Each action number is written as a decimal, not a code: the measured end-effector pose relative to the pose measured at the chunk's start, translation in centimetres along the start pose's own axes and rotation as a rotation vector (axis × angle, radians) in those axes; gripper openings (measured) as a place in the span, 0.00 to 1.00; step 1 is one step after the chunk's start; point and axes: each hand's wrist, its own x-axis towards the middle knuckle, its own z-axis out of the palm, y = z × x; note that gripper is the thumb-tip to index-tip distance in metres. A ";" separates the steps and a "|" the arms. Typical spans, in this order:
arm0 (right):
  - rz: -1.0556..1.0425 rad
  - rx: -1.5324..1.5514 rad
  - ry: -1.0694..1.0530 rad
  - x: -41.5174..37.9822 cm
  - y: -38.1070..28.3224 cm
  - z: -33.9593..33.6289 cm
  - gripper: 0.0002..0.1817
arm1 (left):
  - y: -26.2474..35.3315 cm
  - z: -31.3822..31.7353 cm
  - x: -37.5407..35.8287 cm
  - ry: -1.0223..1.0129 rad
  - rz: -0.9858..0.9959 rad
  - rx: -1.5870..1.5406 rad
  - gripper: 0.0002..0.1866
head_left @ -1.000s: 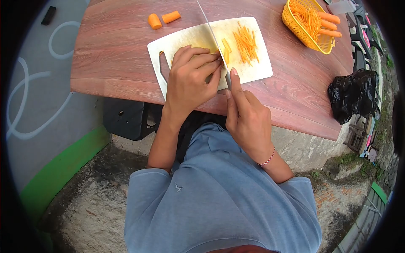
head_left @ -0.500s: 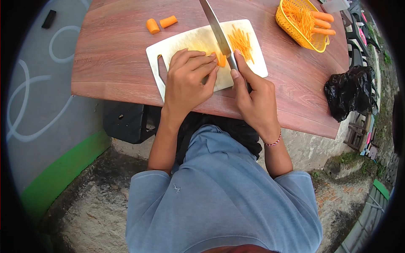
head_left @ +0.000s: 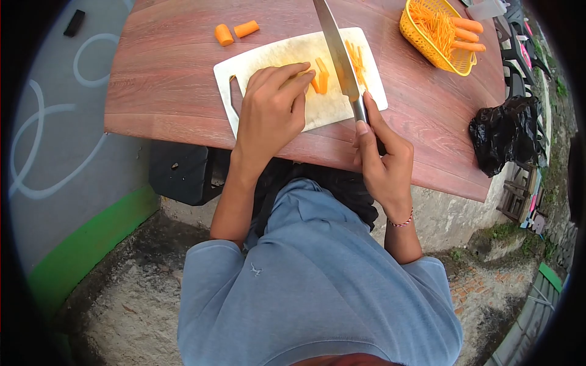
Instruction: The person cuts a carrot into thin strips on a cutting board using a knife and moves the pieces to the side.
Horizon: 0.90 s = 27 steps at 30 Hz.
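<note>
On the white cutting board [head_left: 284, 52], my left hand [head_left: 273, 107] is bent over, its fingertips against a carrot piece [head_left: 315, 84]. Most of what lies under those fingers is hidden. Just right of it, a carrot slice [head_left: 323, 76] lies on the board. My right hand [head_left: 387, 152] grips the dark handle of a large kitchen knife [head_left: 337, 49]; its blade points away from me, apart from the slices. Beyond the blade lie thin carrot strips [head_left: 358, 64], partly covered by it.
Two carrot chunks [head_left: 224, 35] lie behind the board on the reddish wooden table [head_left: 165, 79]. A yellow basket [head_left: 421, 46] at the back right holds shredded carrot and several whole carrots [head_left: 469, 35]. A black plastic bag [head_left: 503, 134] is at the table's right edge.
My right hand has moved the knife to the right, away from the carrot piece and over the strips. A slice now lies apart from my left fingertips, which have barely shifted.
</note>
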 end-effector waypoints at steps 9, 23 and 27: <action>0.037 0.102 0.009 -0.7 1.3 -0.6 0.25 | -1.4 -1.9 3.0 -0.309 0.143 0.065 0.08; 0.021 0.075 -0.130 -0.6 0.0 0.5 0.25 | 0.9 -1.0 0.5 -0.130 -0.189 0.053 0.11; 0.050 0.063 -0.160 -0.2 -0.3 0.9 0.25 | 0.4 -1.8 -0.1 -0.109 -0.112 0.032 0.12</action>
